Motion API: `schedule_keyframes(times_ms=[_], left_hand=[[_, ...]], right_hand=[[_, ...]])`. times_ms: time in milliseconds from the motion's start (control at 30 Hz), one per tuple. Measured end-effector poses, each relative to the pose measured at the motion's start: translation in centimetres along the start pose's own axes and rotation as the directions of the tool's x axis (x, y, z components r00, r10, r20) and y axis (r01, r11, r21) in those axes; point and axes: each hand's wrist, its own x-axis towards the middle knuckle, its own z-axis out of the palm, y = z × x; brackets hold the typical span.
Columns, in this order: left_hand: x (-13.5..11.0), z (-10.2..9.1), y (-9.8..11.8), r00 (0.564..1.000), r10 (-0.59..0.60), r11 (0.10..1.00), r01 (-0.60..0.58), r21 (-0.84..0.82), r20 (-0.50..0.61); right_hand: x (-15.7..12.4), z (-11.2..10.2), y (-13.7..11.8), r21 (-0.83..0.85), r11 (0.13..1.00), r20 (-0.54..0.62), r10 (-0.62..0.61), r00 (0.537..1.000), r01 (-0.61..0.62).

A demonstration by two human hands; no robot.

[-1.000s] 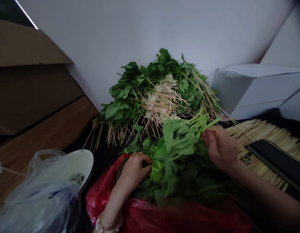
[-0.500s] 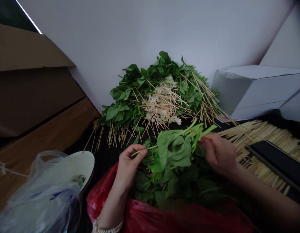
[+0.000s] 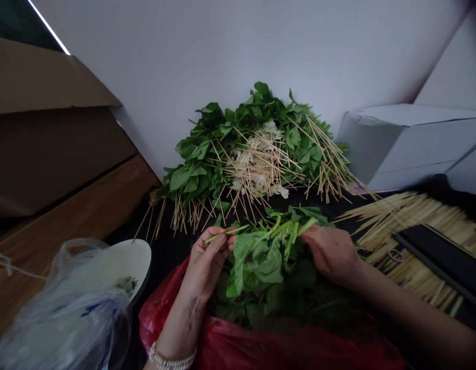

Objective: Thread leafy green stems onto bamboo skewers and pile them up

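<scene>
— Grey-white and smooth, a wall (image 3: 238, 46) is seen behind everything. By what is it flanked?

— By one brown cardboard box (image 3: 49, 149) at the left and one squared white box (image 3: 411, 139) at the right.

— And between them?

— One broad, ruffled heap of skewered greens (image 3: 207, 146), crinkled and whitish at its middle; its thin skewers are too many to be counted.

— Nearer?

— One red plastic bag (image 3: 230, 341), glossy and creased, its mouth spread around loose leaves (image 3: 291, 295). One white bowl (image 3: 139, 257), oval-rimmed, is partly covered by clear film (image 3: 68, 303).

— How much room is left?

— Only narrow bands of black cloth (image 3: 166, 252) are shown between heap, bowl and bag. At the right, pale sticks (image 3: 418, 221) are partly covered by one flat dark slab (image 3: 441, 262).

— And the two hands?

— By the right hand (image 3: 332, 252), fingers closed, one leafy bunch (image 3: 268, 252) is gripped at its stems, above the bag. By the left hand (image 3: 207, 259), thumb and fingers pinched together, one slender green stem (image 3: 241, 229) is held.

— Smallest?

— One thin ring (image 3: 395, 255), lying just beside the slab.
</scene>
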Motion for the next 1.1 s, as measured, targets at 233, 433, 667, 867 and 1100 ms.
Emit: schedule_keyframes(times_ms=[233,433,667,867,1100], left_hand=[[0.0,0.0,-0.5,0.994,0.093,0.979,-0.082,0.185,-0.05],[-0.3,0.4,-0.4,0.989,0.149,0.953,-0.137,0.269,-0.025],[-0.5,0.4,-0.6,0.994,0.108,0.964,-0.103,0.245,-0.007],[-0.6,0.4,-0.6,0.992,0.113,0.955,-0.122,0.27,0.051],[-0.7,0.6,-0.7,0.995,0.073,0.959,-0.087,0.271,0.061]], right_hand=[[-0.2,0.3,-0.1,0.011,1.0,0.027,-0.015,1.0,0.014],[-0.2,0.2,-0.5,0.026,1.0,0.007,-0.002,1.0,0.002],[-0.4,0.2,-0.8,0.051,0.999,0.018,-0.01,1.0,0.009],[-0.3,0.5,-0.8,0.033,0.999,0.066,-0.009,0.998,0.006],[-0.2,0.5,-1.3,0.049,0.999,0.086,-0.01,0.996,0.006]])
